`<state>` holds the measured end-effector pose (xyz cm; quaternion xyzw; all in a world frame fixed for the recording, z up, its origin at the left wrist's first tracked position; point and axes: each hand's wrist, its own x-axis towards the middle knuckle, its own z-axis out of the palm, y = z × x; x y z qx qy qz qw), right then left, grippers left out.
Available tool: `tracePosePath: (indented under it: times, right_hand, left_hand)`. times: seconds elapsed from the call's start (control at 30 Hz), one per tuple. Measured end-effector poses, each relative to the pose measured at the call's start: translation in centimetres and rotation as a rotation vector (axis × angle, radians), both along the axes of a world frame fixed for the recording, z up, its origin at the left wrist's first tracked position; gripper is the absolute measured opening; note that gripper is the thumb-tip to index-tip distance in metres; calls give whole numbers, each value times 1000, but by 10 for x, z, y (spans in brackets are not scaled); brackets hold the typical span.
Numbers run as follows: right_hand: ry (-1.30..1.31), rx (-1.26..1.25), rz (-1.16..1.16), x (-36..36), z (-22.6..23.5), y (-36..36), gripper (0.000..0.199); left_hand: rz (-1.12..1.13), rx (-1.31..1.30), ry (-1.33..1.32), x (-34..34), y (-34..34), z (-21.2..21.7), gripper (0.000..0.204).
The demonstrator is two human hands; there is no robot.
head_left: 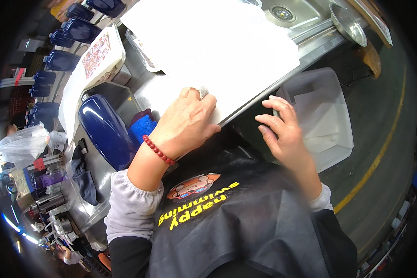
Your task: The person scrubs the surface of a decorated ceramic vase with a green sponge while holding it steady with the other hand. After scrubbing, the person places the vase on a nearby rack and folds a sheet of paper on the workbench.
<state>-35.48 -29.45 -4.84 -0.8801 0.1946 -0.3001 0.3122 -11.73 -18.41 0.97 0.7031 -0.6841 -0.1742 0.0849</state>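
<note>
My left hand (187,121), with a red bead bracelet (158,149) at the wrist, rests near the front edge of a steel worktop (149,94). Its fingers are curled down, and a small grey textured piece (203,92) shows at them; what lies under the fingers is hidden. Bright white sheets (227,46), washed out by glare, spread just beyond this hand. My right hand (285,127) hangs in the air past the worktop's edge, fingers bent and apart, and I see nothing clearly held in it. Left of my left hand lies a bright blue cloth (143,127).
A glossy dark blue shell-like part (104,127) lies at the left, with several similar parts (62,60) farther off. A translucent plastic bin (343,120) stands below on the right. At the far right are a sink (306,11) and a metal bowl (350,25).
</note>
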Motion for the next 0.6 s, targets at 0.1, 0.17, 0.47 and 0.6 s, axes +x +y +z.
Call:
tracePosePath:
  times: [0.1, 0.17, 0.47, 0.6]
  right_hand:
    - [15, 14, 25, 5, 0, 2, 29]
    - [10, 12, 20, 7, 1, 1, 29]
    - [-31, -14, 62, 14, 4, 3, 33]
    - [43, -103, 62, 21, 3, 11, 34]
  left_hand:
    - [-19, -19, -7, 2, 0, 0, 32]
    - [-29, -22, -9, 3, -1, 0, 32]
    - [-56, -20, 57, 8, -3, 1, 21]
    - [-58, -9, 57, 10, -3, 3, 13]
